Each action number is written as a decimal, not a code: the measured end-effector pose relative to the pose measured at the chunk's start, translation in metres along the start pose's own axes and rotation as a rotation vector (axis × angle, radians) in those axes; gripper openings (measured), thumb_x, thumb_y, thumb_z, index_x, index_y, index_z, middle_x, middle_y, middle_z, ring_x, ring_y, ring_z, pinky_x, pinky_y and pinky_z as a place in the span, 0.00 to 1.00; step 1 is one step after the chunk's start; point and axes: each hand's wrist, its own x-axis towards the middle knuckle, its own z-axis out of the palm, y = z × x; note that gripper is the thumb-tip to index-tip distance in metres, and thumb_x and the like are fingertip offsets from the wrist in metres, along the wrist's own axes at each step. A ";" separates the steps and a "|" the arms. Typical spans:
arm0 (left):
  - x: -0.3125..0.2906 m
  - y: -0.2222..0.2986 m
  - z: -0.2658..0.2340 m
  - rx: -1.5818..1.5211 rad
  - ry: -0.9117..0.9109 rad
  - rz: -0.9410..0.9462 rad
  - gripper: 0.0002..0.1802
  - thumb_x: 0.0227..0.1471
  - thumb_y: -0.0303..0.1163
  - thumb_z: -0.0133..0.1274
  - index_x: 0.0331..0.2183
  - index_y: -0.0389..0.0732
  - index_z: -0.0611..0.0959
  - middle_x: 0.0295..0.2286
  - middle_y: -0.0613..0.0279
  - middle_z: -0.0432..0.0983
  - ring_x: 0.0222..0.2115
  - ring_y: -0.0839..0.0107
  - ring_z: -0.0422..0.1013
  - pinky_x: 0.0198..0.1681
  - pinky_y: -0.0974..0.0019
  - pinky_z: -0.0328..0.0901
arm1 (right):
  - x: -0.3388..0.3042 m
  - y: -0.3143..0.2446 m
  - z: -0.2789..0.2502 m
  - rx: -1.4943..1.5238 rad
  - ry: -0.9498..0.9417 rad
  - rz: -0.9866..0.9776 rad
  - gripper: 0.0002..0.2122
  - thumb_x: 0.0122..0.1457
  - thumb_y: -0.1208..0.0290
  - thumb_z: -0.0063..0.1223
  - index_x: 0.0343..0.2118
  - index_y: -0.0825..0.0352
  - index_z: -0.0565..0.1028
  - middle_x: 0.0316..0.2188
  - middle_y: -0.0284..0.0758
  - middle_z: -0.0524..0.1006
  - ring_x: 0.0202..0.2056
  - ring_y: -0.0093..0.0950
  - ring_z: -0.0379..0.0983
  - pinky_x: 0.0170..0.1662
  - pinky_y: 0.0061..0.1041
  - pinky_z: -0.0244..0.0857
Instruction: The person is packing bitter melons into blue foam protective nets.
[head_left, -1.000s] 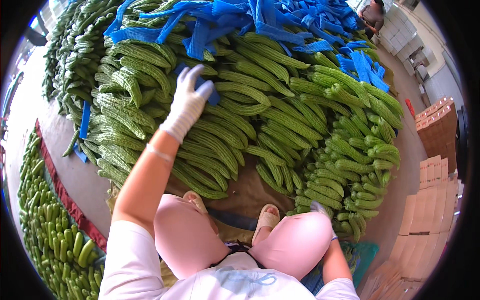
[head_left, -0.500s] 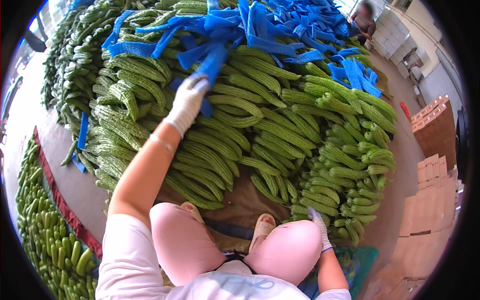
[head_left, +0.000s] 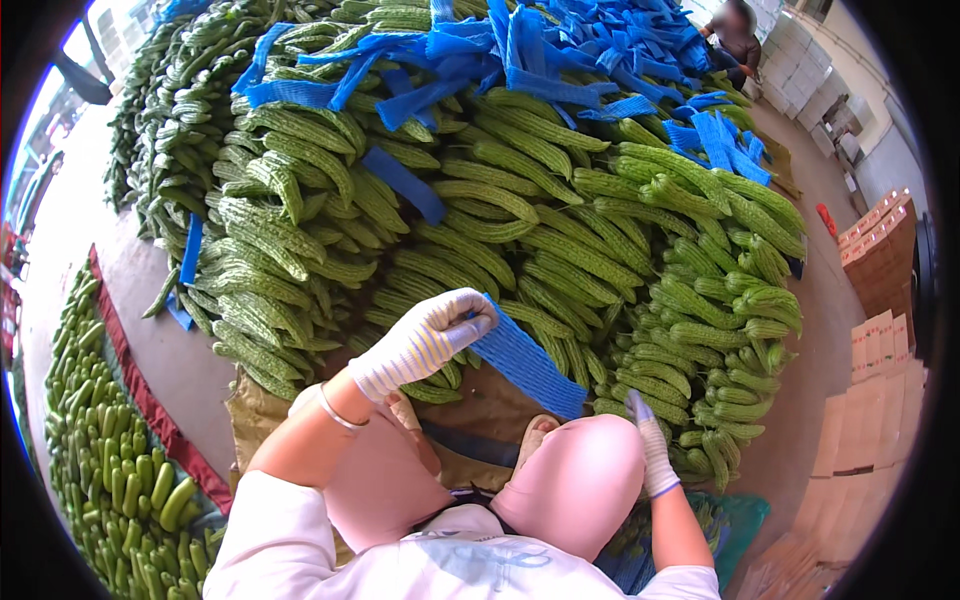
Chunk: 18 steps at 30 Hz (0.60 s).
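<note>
My left hand point(head_left: 430, 338), in a striped knit glove, is closed on one end of a blue mesh sleeve point(head_left: 530, 360). The flat sleeve slants down to the right, above the gap between my knees. My right hand point(head_left: 652, 445), gloved too, is low beside my right knee, its visible fingers stretched out at the near edge of the bitter melons. Long, ridged green bitter melons point(head_left: 590, 240) lie in stacked rows before me; shorter ones point(head_left: 700, 350) are heaped at the right. More blue mesh sleeves point(head_left: 610, 50) are scattered over the pile's far side.
Smooth green squash-like vegetables point(head_left: 120, 470) lie at lower left beside a dark red cloth edge point(head_left: 150, 400). Flattened cardboard boxes point(head_left: 860, 420) are stacked at right. A person point(head_left: 735, 48) sits at far right. Beside my right arm is a green crate-like edge point(head_left: 745, 520).
My left hand has come back from the far sleeves toward me, drawing a blue mesh sleeve out over my knees. My right hand stays beside the right knee. The view has shifted slightly.
</note>
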 end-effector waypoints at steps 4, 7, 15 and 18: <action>-0.001 -0.009 0.011 -0.056 0.072 0.109 0.09 0.59 0.27 0.47 0.40 0.36 0.78 0.34 0.69 0.74 0.37 0.81 0.67 0.44 0.73 0.63 | 0.024 0.008 -0.008 -0.774 -0.199 -0.297 0.34 0.53 0.70 0.57 0.60 0.73 0.55 0.59 0.49 0.61 0.60 0.41 0.57 0.61 0.36 0.52; -0.005 -0.022 0.011 -0.123 0.110 0.104 0.10 0.59 0.26 0.46 0.42 0.37 0.79 0.34 0.69 0.75 0.36 0.81 0.68 0.43 0.74 0.64 | 0.017 0.022 -0.023 0.189 -0.031 0.235 0.35 0.52 0.68 0.58 0.61 0.70 0.53 0.57 0.51 0.62 0.58 0.44 0.59 0.60 0.36 0.54; 0.002 -0.022 0.007 -0.175 0.163 0.065 0.21 0.58 0.29 0.50 0.54 0.42 0.71 0.36 0.71 0.70 0.36 0.82 0.64 0.42 0.75 0.61 | -0.055 -0.027 -0.042 -0.915 -0.212 -0.433 0.36 0.53 0.70 0.56 0.62 0.70 0.50 0.57 0.55 0.59 0.56 0.47 0.61 0.59 0.38 0.56; 0.011 -0.026 0.005 -0.287 0.175 0.094 0.29 0.56 0.33 0.53 0.58 0.40 0.64 0.34 0.70 0.68 0.36 0.80 0.64 0.41 0.74 0.61 | -0.017 -0.001 -0.035 -0.831 -0.171 -0.451 0.36 0.52 0.73 0.55 0.63 0.69 0.50 0.57 0.54 0.61 0.57 0.48 0.59 0.60 0.37 0.54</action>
